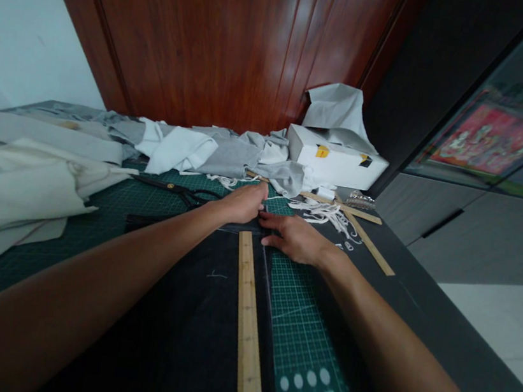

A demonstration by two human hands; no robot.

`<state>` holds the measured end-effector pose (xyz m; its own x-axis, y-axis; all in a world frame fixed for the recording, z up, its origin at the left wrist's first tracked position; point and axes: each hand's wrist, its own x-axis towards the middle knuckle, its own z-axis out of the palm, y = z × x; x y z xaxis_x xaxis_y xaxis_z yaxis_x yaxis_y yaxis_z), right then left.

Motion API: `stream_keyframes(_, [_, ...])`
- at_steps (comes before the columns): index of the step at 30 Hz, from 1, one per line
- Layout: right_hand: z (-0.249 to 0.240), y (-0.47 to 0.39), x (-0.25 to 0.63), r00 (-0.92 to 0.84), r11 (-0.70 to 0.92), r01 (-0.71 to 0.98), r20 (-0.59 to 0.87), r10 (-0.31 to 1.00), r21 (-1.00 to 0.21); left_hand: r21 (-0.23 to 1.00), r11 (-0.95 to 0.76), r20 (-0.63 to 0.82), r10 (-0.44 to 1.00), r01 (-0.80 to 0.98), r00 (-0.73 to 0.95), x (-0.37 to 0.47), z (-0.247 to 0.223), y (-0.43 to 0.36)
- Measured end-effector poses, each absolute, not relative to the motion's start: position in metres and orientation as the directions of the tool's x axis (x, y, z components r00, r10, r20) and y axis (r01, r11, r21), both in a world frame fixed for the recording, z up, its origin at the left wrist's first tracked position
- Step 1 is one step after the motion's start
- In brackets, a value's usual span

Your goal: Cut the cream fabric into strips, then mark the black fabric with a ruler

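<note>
Black fabric [180,301] with chalk marks lies over the green cutting mat [298,316]. A wooden ruler [248,329] rests lengthwise on the fabric near its right edge. At the fabric's far right corner, my left hand [247,203] is closed, its fingers pressed together; what they pinch is too small to make out. My right hand [295,236] lies beside it with fingers stretched out, the fingertips touching the fabric's far edge. Black scissors [171,186] lie just left of my left hand.
Cream fabric [31,185] is piled at the left, grey and white cloth [228,153] along the back. A white box [334,157] stands back right. White cords [324,214] and wooden rulers [371,239] lie right of my hands.
</note>
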<state>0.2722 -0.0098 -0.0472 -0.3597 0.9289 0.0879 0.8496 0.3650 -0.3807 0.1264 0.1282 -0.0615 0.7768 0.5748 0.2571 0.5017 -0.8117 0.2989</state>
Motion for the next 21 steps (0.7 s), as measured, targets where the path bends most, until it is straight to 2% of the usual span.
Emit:
stream_keyframes(5, [-0.043,-0.007,0.271,-0.352,0.353,0.866,0.071,0.933,-0.353,0.339,-0.768,0.237,0.629,0.544,0.74,0.127,-0.062,0.134])
stream_keyframes(11, [-0.04,-0.004,0.275,-0.355,0.342,0.873,0.025,0.934,-0.347,0.332,-0.747,0.174,0.648,0.576,0.742,0.13,-0.062,0.14])
stream_keyframes(18, [-0.038,0.002,0.281,-0.336,0.306,0.876,-0.019,0.942,-0.372,0.29,-0.808,0.345,0.589,0.513,0.731,0.115,-0.038,0.11])
stream_keyframes(21, [-0.04,0.005,0.283,-0.338,0.302,0.87,-0.027,0.941,-0.389,0.273,-0.855,0.321,0.512,0.44,0.796,0.09,-0.027,0.075])
